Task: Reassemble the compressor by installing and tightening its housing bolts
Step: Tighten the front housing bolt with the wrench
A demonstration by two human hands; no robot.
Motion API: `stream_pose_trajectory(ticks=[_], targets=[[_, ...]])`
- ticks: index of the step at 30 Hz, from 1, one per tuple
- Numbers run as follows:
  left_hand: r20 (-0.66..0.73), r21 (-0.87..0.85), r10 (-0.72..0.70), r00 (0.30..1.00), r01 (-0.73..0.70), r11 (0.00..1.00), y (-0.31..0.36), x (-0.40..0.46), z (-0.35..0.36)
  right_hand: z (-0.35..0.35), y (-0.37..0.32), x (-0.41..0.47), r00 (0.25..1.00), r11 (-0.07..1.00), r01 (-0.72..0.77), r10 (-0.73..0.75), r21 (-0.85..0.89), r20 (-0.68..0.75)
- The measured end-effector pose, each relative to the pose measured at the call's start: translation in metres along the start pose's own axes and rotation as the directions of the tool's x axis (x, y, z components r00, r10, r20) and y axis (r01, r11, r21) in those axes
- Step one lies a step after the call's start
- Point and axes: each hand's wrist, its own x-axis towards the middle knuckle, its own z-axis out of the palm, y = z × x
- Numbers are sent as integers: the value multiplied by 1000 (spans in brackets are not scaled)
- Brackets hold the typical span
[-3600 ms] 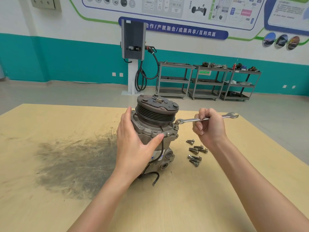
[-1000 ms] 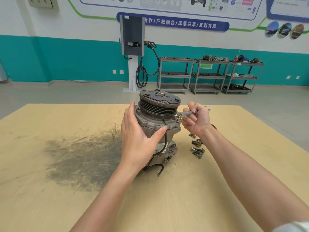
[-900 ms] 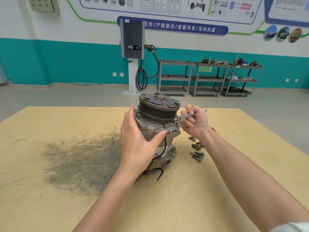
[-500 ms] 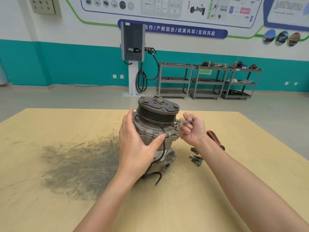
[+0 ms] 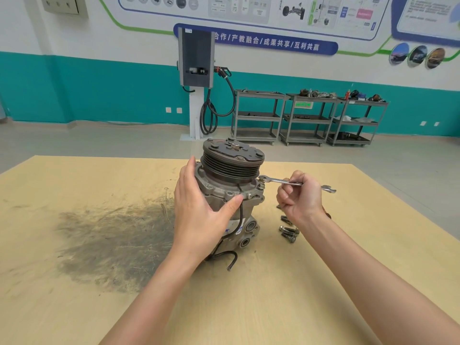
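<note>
A grey metal compressor (image 5: pixel 245 195) stands upright on the wooden table (image 5: pixel 323 282), its ribbed black pulley on top. My left hand (image 5: pixel 201 215) wraps the housing from the left, thumb across the front flange. My right hand (image 5: pixel 300 199) grips a silver wrench (image 5: pixel 278 181) by its shaft. The wrench's ring end sits on a housing bolt (image 5: pixel 261 181) at the right edge of the flange. Several loose bolts (image 5: pixel 288 231) lie on the table to the right of the compressor, partly hidden by my right wrist.
A dark grey smudge (image 5: pixel 112 242) covers the table left of the compressor. A black cable (image 5: pixel 230 260) trails from the compressor's base. Beyond the table stand a charging post (image 5: pixel 196 70) and three metal carts (image 5: pixel 308 118) against the teal wall.
My right hand has swung the wrench handle outward to the right, away from the pulley; half a second ago it was bunched close against the bolt. My left hand holds the housing as before.
</note>
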Motion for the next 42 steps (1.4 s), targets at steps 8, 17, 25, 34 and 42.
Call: stream_pose_trajectory(ticks=[8,17,25,34,42], targets=[[6,1,-10,1000,10,1000,0,0,0,0,2,-17,985,976,173,-171,-130,23],[-16,17,6,1000,-6,1000,1,1,1,3,19,-61,711,477,674,-627,-564,319],[-19,24,12,1000,-11,1000,0,0,2,14,1,-75,663,236,688,-588,-687,463],[-8,10,13,1000,-13,1000,0,1,1,17,-30,-60,840,733,541,-493,-413,225],[-14,3,16,1000,-16,1000,-1,1,1,9,-28,-36,991,967,118,-101,-225,88]])
